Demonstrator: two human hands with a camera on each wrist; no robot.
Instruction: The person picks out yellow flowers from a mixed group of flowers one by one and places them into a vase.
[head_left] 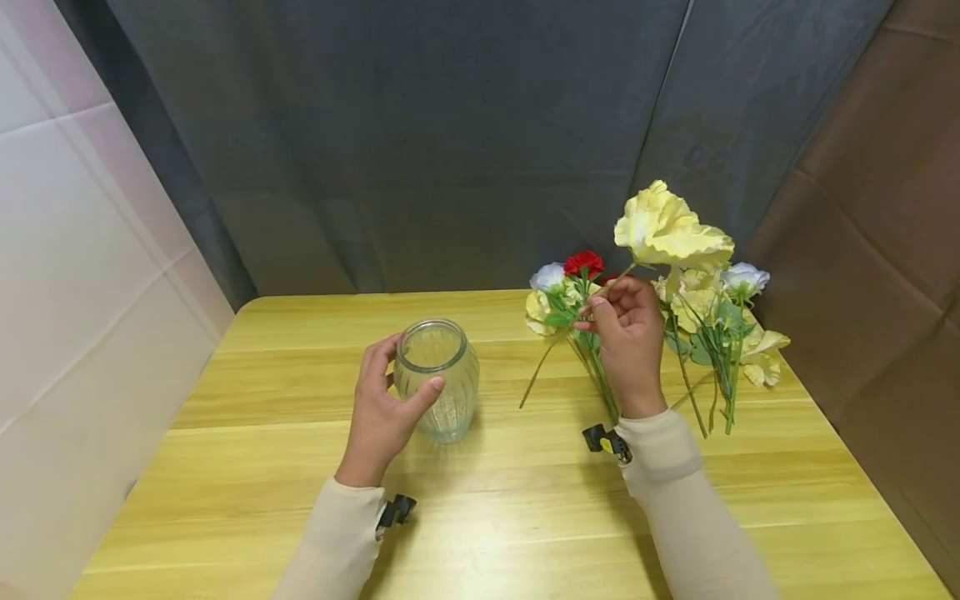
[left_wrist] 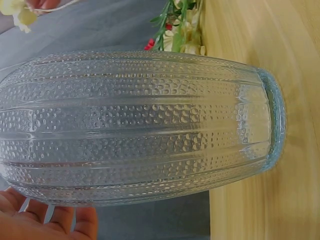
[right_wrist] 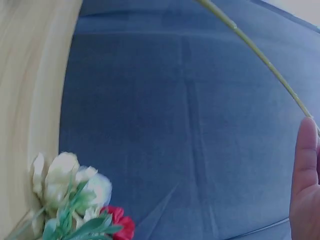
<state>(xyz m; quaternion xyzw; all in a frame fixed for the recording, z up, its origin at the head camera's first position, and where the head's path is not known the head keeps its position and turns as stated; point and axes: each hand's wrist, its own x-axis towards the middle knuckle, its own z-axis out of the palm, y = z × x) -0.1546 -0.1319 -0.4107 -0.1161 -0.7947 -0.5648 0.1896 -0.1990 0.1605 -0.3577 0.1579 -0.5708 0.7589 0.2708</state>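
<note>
A ribbed clear glass vase (head_left: 453,400) stands upright on the table, left of the flowers. My left hand (head_left: 381,421) holds it near the top, thumb on the near side and fingers round the far left side. Its dimpled wall fills much of the left wrist view, with fingertips (left_wrist: 60,220) against it. My right hand (head_left: 633,354) pinches the stem of a yellow flower (head_left: 667,229) between thumb and fingers, bloom raised up to the right. In the right wrist view the bare stem (right_wrist: 265,60) slants away from the thumb (right_wrist: 306,155).
Behind my right hand lies a bunch with a red flower (head_left: 583,263), pale blooms and green stems. Farther right is another bunch of yellow and whitish flowers (head_left: 697,308), stems toward me. A dark grey curtain (head_left: 390,150) hangs behind the wooden table (head_left: 285,383).
</note>
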